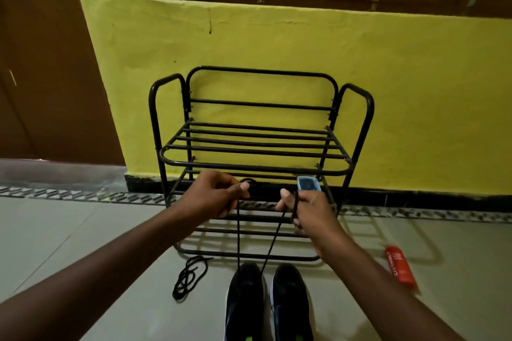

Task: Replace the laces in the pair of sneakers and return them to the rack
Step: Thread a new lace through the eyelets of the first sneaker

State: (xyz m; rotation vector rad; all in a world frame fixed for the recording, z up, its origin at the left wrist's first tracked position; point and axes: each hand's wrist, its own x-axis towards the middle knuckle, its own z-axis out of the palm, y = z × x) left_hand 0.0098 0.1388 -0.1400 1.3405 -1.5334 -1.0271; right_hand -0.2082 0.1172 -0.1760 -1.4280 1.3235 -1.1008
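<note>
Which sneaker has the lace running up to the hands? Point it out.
The left sneaker: both ends of the taut lace rise from it to the hands. The right sneaker beside it has no lace going up.

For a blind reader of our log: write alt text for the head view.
Two bare hands, left hand and right hand, pull both ends of a black lace up from the left sneaker of a dark pair on the floor. A loose lace lies left, an orange bottle right, a black rack behind.
</note>
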